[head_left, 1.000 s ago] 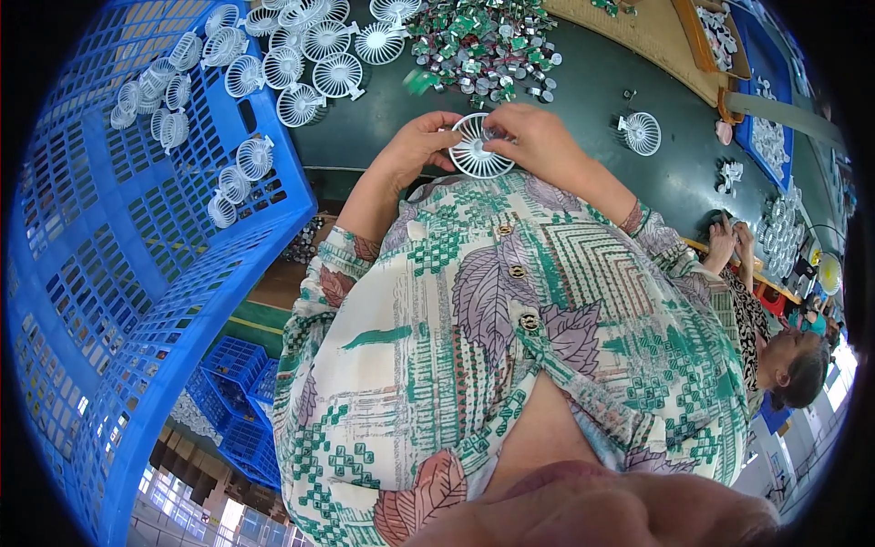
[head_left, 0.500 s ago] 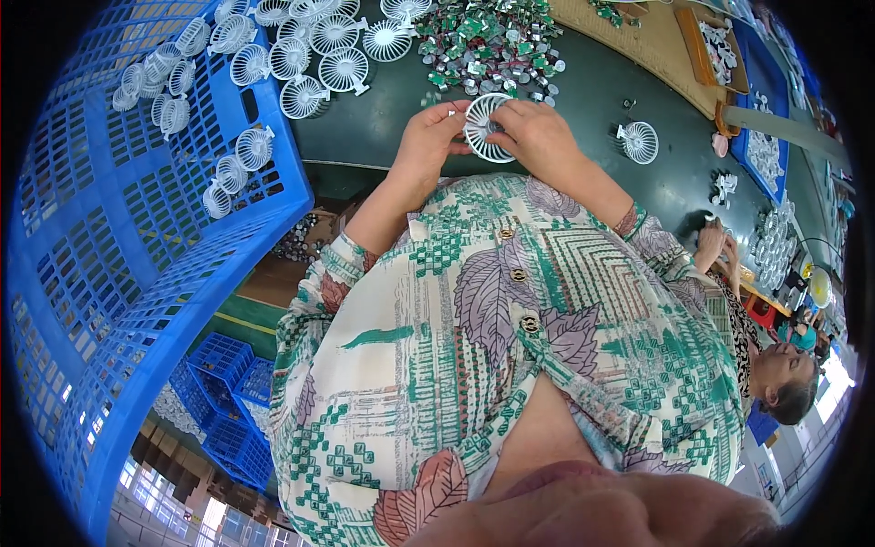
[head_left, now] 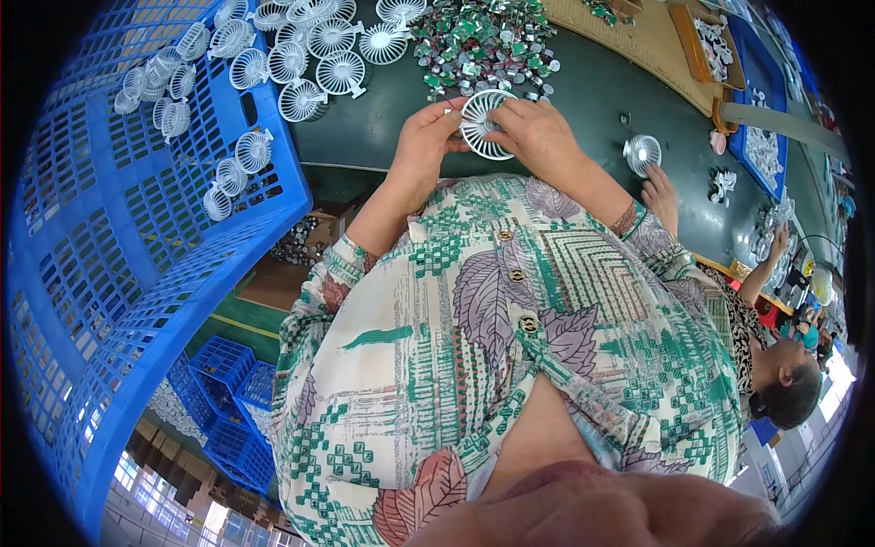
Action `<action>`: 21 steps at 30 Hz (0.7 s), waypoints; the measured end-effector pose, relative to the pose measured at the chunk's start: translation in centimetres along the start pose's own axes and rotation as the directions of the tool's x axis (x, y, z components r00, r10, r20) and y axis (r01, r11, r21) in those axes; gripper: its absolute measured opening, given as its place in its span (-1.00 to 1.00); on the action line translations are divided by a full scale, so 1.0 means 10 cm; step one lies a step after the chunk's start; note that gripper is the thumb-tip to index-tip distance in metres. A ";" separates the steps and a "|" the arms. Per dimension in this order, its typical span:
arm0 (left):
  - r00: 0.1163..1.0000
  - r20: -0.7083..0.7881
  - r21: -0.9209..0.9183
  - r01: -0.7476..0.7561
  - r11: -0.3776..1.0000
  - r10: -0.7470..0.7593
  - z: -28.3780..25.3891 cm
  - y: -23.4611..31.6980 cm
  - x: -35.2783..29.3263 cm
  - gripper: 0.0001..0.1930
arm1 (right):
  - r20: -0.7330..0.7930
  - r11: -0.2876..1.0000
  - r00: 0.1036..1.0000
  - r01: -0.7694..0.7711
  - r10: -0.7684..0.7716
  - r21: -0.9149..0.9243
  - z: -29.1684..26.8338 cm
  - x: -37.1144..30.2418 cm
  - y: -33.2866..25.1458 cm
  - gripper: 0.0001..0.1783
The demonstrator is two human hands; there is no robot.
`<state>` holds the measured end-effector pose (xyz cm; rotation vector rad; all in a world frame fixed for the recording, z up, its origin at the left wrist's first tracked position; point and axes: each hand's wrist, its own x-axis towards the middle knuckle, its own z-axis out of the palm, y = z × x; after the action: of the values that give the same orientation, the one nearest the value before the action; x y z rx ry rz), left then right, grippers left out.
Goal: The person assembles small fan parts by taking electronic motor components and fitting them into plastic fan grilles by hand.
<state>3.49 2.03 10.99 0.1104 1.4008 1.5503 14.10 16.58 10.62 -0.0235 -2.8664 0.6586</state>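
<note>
Between my two hands, over the near edge of the dark green table (head_left: pixel 365 141), is a white round fan grille (head_left: pixel 478 137) with radial slots. My left hand (head_left: pixel 428 137) pinches its left edge, a small white bit showing by the fingertips. With fingers bent over the grille's upper right side, my right hand (head_left: pixel 540 132) grips it; those fingertips are partly hidden. Just beyond lies a heap of small green circuit boards (head_left: pixel 488 46) with wires and silvery round parts. More white grilles (head_left: pixel 341 72) with short stems lie to its left.
A large blue plastic crate (head_left: pixel 155 219) stands at the left with several grilles on it. On the right, a co-worker's hand (head_left: pixel 661 196) touches another grille (head_left: pixel 642 153). Farther right are a white part (head_left: pixel 723 186) and a blue tray (head_left: pixel 761 150) of white pieces.
The co-worker's one hand has reached in to the grille on the right, the other toward the pile farther right. My hands keep hold of the grille, barely shifted.
</note>
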 end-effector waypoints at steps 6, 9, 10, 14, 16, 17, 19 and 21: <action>0.997 -0.008 -0.079 -0.075 0.994 0.074 -0.06 0.01 0.02 -0.73 | -0.059 0.989 0.997 0.057 -0.049 0.135 -0.10 -0.11 -0.02 -0.50; 0.997 -0.038 -0.092 -0.077 0.993 0.074 -0.06 0.04 0.02 -0.73 | 0.014 0.986 0.987 0.158 -0.158 0.046 -0.11 -0.15 0.01 -0.44; 0.997 -0.017 -0.131 -0.071 0.989 0.069 -0.07 0.05 0.01 -0.73 | 0.014 0.987 0.987 0.156 -0.157 0.046 -0.09 -0.16 0.02 -0.44; 0.995 -0.064 -0.071 -0.085 0.994 0.081 0.01 0.07 0.02 -0.73 | -0.058 0.966 0.966 0.249 -0.253 -0.070 0.04 -0.19 0.11 -0.42; 0.996 -0.072 -0.099 -0.059 0.993 0.052 0.03 0.04 0.01 -0.74 | -0.081 0.960 0.958 0.271 -0.276 -0.076 0.07 -0.21 0.12 -0.41; 0.997 -0.048 -0.100 -0.067 0.993 0.063 0.00 0.02 0.02 -0.74 | -0.081 0.959 0.956 0.275 -0.281 -0.074 0.08 -0.21 0.13 -0.41; 0.999 -0.024 -0.126 -0.028 0.992 0.025 -0.09 -0.09 0.11 -0.73 | -0.114 0.970 0.964 0.235 -0.241 -0.067 0.08 -0.22 0.16 -0.43; 0.997 0.023 -0.107 0.069 0.992 -0.067 -0.20 -0.13 0.18 -0.70 | -0.135 0.995 0.986 0.100 -0.103 -0.028 0.16 -0.35 0.28 -0.49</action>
<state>2.08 1.64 8.41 0.0113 1.2900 1.5610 17.09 18.17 7.38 0.0709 -2.7227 0.5840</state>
